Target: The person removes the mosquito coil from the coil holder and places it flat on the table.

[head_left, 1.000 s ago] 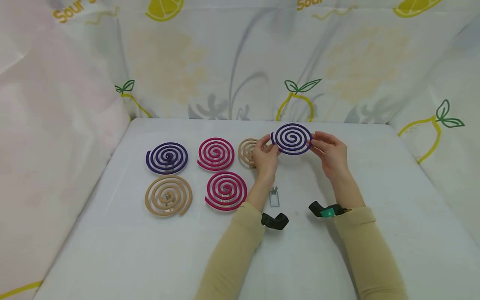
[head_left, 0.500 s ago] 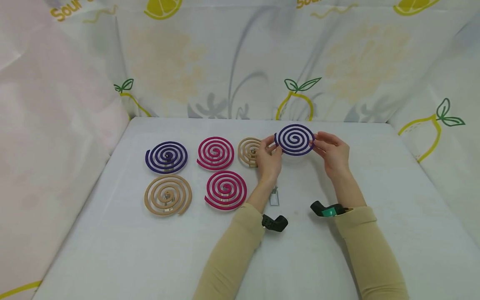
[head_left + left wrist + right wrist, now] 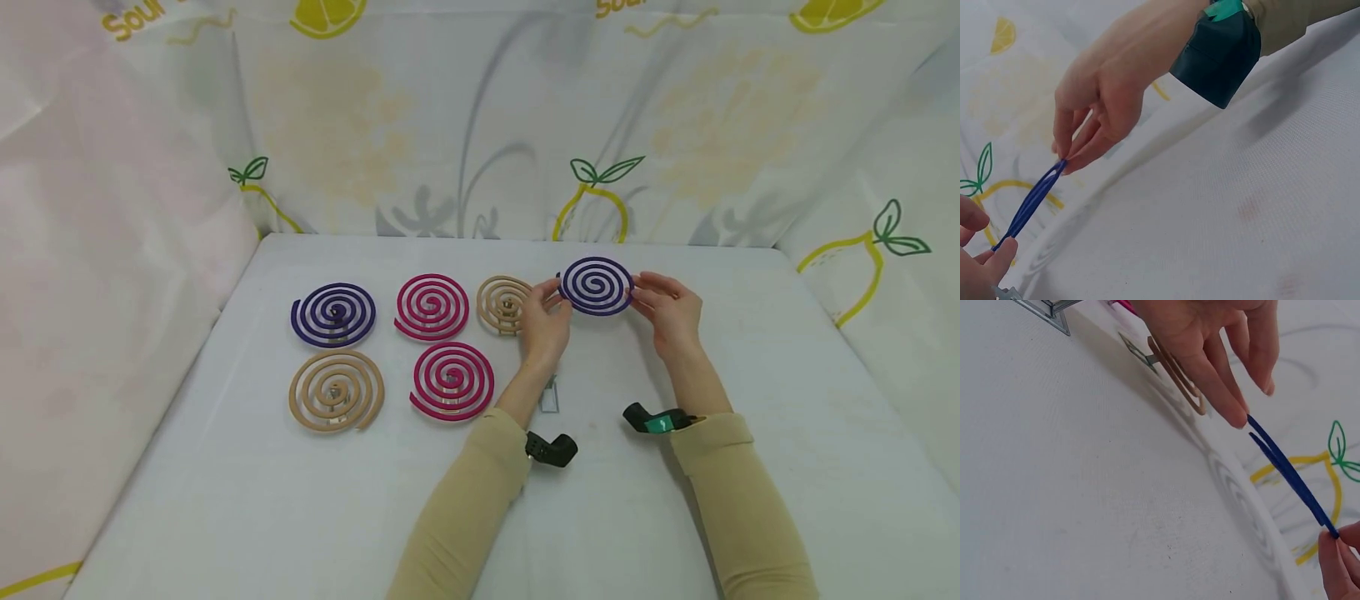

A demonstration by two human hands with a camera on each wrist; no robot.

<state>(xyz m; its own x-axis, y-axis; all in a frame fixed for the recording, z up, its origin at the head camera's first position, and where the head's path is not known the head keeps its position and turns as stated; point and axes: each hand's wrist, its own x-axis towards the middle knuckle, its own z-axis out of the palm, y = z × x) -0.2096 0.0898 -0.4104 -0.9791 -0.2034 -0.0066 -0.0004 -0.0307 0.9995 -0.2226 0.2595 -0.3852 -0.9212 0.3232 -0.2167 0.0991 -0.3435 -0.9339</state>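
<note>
A purple mosquito coil [image 3: 597, 286] is held up over the far part of the table, between both hands. My left hand [image 3: 545, 325] pinches its left edge between thumb and fingers. On the opposite edge, my right hand [image 3: 672, 308] pinches the rim with its fingertips. The left wrist view shows this coil [image 3: 1030, 203] nearly edge-on, and its faint spiral shadow falls on the tabletop below. A tan mosquito coil [image 3: 495, 292] on a stand lies just left of my left hand, partly behind it. Near my left wrist lies a small metal coil stand [image 3: 551, 398], partly covered by the wrist.
Further left, on metal stands, are a second purple coil [image 3: 333, 315], a pink coil [image 3: 432, 308], another pink coil [image 3: 452, 381] and a larger tan coil [image 3: 337, 391]. They rest on a white table [image 3: 300, 517], with a lemon-print cloth [image 3: 450, 108] hanging behind.
Both hands have shifted slightly right and a little toward the near side with the purple coil. More of the tan coil beside the left hand shows now, and less of the loose stand.
</note>
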